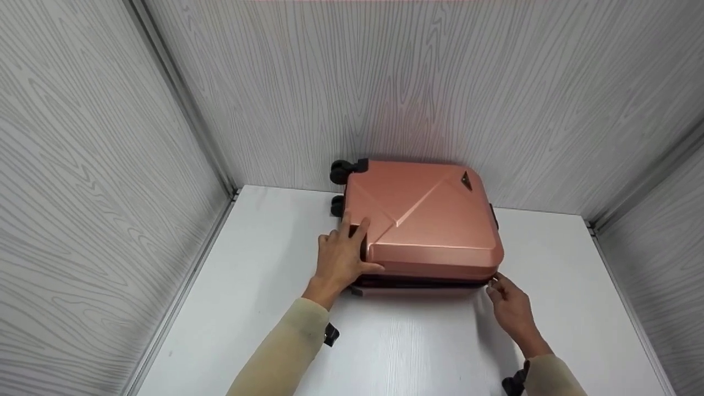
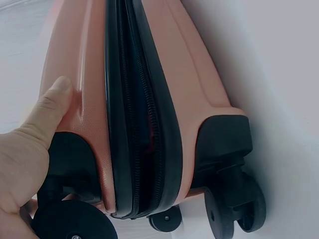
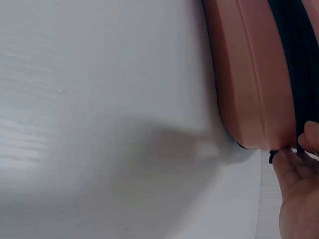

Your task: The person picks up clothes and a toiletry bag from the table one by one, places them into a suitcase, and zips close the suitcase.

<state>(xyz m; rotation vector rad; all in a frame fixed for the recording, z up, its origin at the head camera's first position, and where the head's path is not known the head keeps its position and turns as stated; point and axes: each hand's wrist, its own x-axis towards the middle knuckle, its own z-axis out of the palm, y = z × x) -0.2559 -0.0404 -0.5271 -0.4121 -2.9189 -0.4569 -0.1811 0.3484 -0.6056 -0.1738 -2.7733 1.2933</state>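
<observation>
A rose-pink hard-shell suitcase lies flat on the white table, its wheels pointing left. My left hand rests spread over its near left corner, beside a black wheel mount. In the left wrist view the thumb presses the shell, and the zipper gapes between the two halves, with something dark inside. At the near right corner, my right hand pinches the zipper pull between thumb and fingers; the pull is mostly hidden by them. The right wrist view has these fingertips right at the dark zipper band.
Behind the suitcase stands a grey wood-grain panel, close to its far edge. Similar panels rise on the left and right. Black wheels stick out from the suitcase's left end. White tabletop surrounds it.
</observation>
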